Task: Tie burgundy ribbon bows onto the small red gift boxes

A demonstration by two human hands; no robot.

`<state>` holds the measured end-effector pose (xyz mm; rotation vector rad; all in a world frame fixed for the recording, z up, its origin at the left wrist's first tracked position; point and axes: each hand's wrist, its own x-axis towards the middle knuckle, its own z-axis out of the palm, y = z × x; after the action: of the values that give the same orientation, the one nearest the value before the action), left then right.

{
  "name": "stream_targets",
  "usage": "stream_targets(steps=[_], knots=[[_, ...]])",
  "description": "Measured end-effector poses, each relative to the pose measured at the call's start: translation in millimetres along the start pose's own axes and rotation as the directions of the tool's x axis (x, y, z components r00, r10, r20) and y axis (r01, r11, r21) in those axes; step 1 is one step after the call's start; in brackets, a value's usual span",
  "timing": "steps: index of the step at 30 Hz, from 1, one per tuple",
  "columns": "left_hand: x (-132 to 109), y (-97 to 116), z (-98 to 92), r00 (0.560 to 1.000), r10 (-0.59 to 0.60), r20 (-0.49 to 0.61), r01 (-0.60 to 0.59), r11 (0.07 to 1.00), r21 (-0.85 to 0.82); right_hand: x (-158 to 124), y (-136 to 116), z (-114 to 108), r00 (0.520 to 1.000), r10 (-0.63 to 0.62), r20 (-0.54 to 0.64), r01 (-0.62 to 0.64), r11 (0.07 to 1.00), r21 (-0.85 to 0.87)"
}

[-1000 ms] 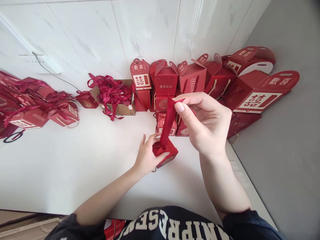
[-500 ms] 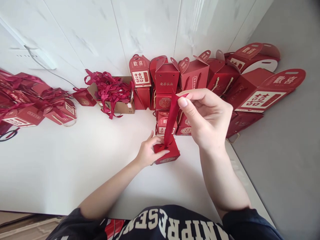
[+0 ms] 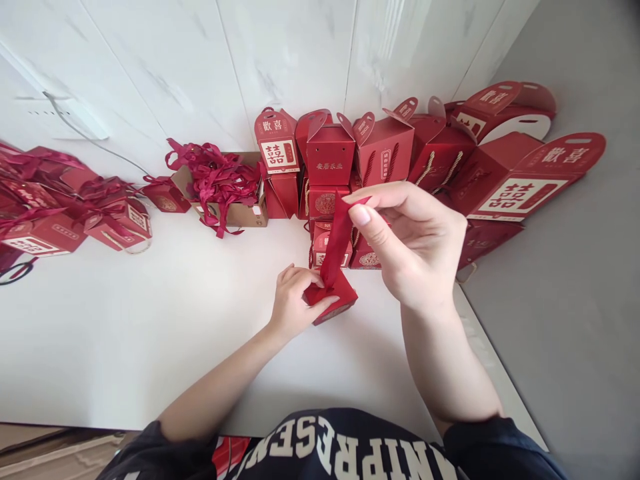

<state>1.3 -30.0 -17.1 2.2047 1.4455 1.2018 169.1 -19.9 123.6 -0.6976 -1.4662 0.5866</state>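
A small red gift box [image 3: 341, 301] stands on the white table in front of me. My left hand [image 3: 299, 297] grips its top from the left, thumb across the near side and fingers behind. From the top of the box a dark red ribbon [image 3: 336, 243] rises at a slant. My right hand [image 3: 400, 233] pinches the upper end of this ribbon between thumb and index finger, well above the box. How the ribbon joins the box is partly hidden by the left fingers.
Red gift boxes [image 3: 330, 157] stand stacked along the wall, with larger ones [image 3: 505, 193] at the right. A cardboard box [image 3: 257, 212] holds tangled ribbons [image 3: 223, 177]. Several ribboned boxes [image 3: 50, 230] are heaped at the far left. A cable [image 3: 100, 143] hangs along the wall.
The small box has tilted slightly and the ribbon's upper end sits a little lower. Both hands keep their holds; the whole view has shifted slightly.
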Motion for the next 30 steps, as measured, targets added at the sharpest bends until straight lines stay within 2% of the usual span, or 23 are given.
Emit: stream_targets(steps=[2, 5, 8, 11, 14, 16, 18, 19, 21, 23, 24, 30], knots=[[-1, -1, -1.0, 1.000, -0.010, 0.023, 0.010, 1.000, -0.017, -3, 3, -3, 0.993, 0.068, 0.095, -0.071, 0.997, 0.029], [-2, -2, -0.9, 0.997, -0.073, 0.011, 0.073, 0.997, -0.015, -7, 10, -8, 0.943, 0.178, 0.283, -0.221, 0.967, 0.128], [-1, 3, -3.9, 0.993, -0.117, 0.034, 0.116, 0.992, 0.042, -5, 15, -15, 0.921, 0.209, 0.329, -0.296, 0.924, 0.241], [3, 15, -17.5, 0.973, -0.158, 0.166, 0.143, 0.985, 0.096, 6, 15, -25, 0.933, 0.192, 0.303, -0.291, 0.898, 0.329], [14, 25, -38.3, 0.906, -0.190, 0.377, 0.191, 0.981, 0.035, 22, 13, -34, 0.908, 0.186, 0.375, -0.338, 0.855, 0.394], [26, 25, -48.3, 0.871, -0.079, 0.485, 0.146, 0.984, -0.102, 31, 14, -37, 0.869, 0.180, 0.460, -0.391, 0.821, 0.417], [39, 18, -50.2, 0.860, 0.118, 0.497, 0.034, 0.958, -0.286, 37, 16, -37, 0.831, 0.168, 0.530, -0.437, 0.788, 0.434], [45, 12, -47.9, 0.834, 0.217, 0.508, -0.013, 0.928, -0.374, 39, 17, -36, 0.816, 0.162, 0.555, -0.454, 0.773, 0.442], [55, 0, -38.6, 0.763, 0.344, 0.548, -0.033, 0.867, -0.498, 39, 19, -34, 0.793, 0.138, 0.594, -0.476, 0.748, 0.463], [60, -10, -27.4, 0.709, 0.404, 0.578, -0.003, 0.821, -0.571, 39, 21, -33, 0.781, 0.079, 0.620, -0.475, 0.719, 0.507], [61, -14, -22.4, 0.696, 0.423, 0.580, 0.006, 0.805, -0.594, 39, 21, -34, 0.778, 0.055, 0.625, -0.471, 0.710, 0.524], [53, -17, -12.1, 0.688, 0.444, 0.574, 0.010, 0.785, -0.620, 44, 24, -38, 0.779, 0.029, 0.626, -0.453, 0.717, 0.531]])
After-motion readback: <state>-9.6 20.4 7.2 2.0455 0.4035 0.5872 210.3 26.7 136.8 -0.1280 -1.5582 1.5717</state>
